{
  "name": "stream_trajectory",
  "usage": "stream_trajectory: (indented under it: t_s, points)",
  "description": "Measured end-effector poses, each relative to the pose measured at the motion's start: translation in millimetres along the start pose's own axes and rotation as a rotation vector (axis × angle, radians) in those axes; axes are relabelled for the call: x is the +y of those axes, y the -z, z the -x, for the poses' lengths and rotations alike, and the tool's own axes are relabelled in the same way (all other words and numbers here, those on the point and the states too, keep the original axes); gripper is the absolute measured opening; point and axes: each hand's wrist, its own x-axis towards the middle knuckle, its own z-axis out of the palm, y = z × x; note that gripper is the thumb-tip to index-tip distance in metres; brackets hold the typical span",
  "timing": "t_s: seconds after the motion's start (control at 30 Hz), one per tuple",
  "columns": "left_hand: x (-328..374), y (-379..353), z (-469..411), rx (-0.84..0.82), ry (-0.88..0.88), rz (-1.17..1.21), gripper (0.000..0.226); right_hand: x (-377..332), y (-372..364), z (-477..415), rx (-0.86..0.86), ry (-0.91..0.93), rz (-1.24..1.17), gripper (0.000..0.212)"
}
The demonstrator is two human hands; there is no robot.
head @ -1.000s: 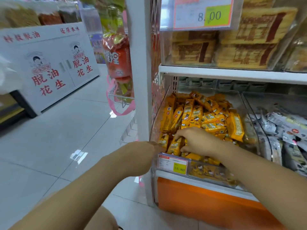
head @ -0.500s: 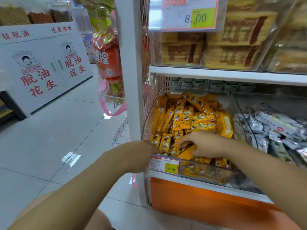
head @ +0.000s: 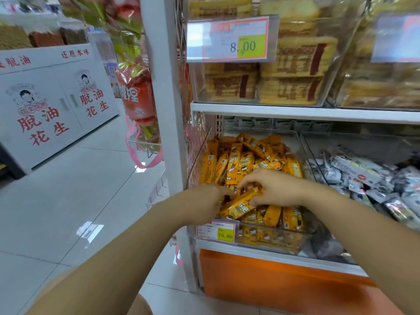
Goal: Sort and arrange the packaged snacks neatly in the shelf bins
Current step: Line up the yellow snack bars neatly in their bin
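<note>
A clear shelf bin on the lower shelf holds several yellow snack packets, some standing in rows at the left, others heaped. One yellow packet lies tilted above the bin's front, held at both ends. My left hand grips its left end; my right hand pinches its right end with the thumb below. A price tag reading 15.80 is clipped to the bin's front wall.
To the right, a second clear bin holds silver-grey packets. The shelf above carries bins of brown biscuit packs with an 8.00 tag. A white shelf post stands at the left, with hanging snack bags and open tiled aisle beyond.
My left hand has come from the bin's front edge into the bin. Both hands now hold one yellow packet lifted above the front row.
</note>
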Motion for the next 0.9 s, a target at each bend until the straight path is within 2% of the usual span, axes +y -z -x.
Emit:
stream_trajectory:
  t_s: [0.1, 0.2, 0.33, 0.5, 0.63, 0.7, 0.77, 0.83, 0.9]
  points:
    - [-5.7, -11.7, -3.2, -0.028, -0.027, 0.098, 0.046, 1.8, 0.2, -4.7, 0.052, -0.029, -0.135, 0.049]
    - [-10.4, -18.4, -3.1, 0.02, -0.027, 0.184, 0.038, 1.8, -11.7, -12.6, 0.15, -0.067, -0.268, 0.047]
    - [-10.0, -17.3, -2.4, 0.0, -0.04, 0.169, 0.019, 1.3, -22.2, -14.2, 0.274, -0.14, -0.374, 0.045]
    - [-7.3, -10.6, -3.6, -0.079, -0.04, 0.097, 0.016, -0.3, -33.1, -13.8, 0.355, -0.2, -0.426, 0.037]
    - [-11.2, -9.0, -1.6, -0.075, -0.026, 0.105, 0.022, -5.9, -45.3, -21.2, 0.465, -0.19, -0.483, 0.028]
    - [-9.6, -8.4, -4.5, -0.024, -0.011, 0.106, 0.025, -7.5, -49.6, -22.3, 0.433, -0.17, -0.555, 0.028]
    - [-7.1, -9.0, -12.5, 0.043, -0.001, 0.109, 0.04, -7.3, -52.2, -22.2, 0.311, -0.108, -0.56, 0.027]
    - [-6.9, -11.9, -24.0, 0.072, -0.018, 0.1, 0.044, -4.9, -51.6, -20.0, 0.223, -0.056, -0.54, 0.027]
    - [-9.6, -16.3, -33.4, 0.054, 0.01, 0.08, 0.046, 2.1, -47.0, -18.1, 0.266, -0.068, -0.513, 0.033]
